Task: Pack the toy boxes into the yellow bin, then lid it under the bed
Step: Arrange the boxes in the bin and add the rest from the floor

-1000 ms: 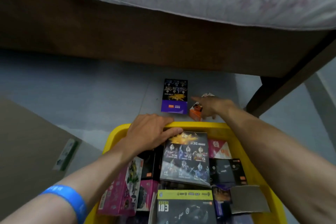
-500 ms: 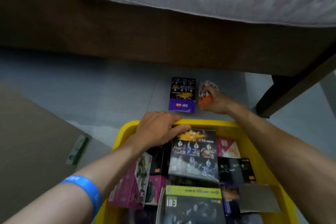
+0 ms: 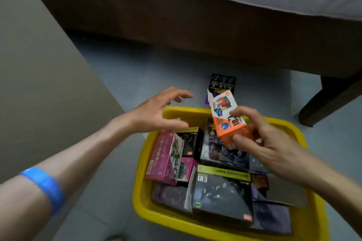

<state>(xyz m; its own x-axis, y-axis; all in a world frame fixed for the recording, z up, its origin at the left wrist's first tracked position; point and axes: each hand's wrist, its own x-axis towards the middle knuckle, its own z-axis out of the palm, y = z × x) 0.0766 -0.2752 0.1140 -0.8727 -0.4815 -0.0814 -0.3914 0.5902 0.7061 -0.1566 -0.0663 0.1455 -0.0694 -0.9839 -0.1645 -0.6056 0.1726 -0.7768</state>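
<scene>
- The orange toy box (image 3: 228, 123), small and tilted with a white flap open at its top end, is held above the far part of the yellow bin (image 3: 145, 164) on the grey floor (image 3: 137, 76).
- The right hand (image 3: 260, 139) is the grip: thumb on the box's near lower face, fingers curled over its upper right side, closed firmly around it.
- The left hand (image 3: 156, 111) hovers just left of the grip, over the bin's far left corner, fingers spread and loosely bent, holding nothing; a blue wristband (image 3: 46, 187) circles that forearm.
- Below the grip, the bin is packed with toy boxes: a pink box (image 3: 162, 159) standing at the left, a black box with a yellow-green stripe (image 3: 222, 195) nearer the person, and darker boxes around them.
- Beyond the grip, a black-and-purple box (image 3: 221, 83) lies flat on the floor, partly hidden by the held box.
- Farther off runs the dark wooden bed frame (image 3: 176, 25), with a bed leg (image 3: 321, 100) to the grip's right.
</scene>
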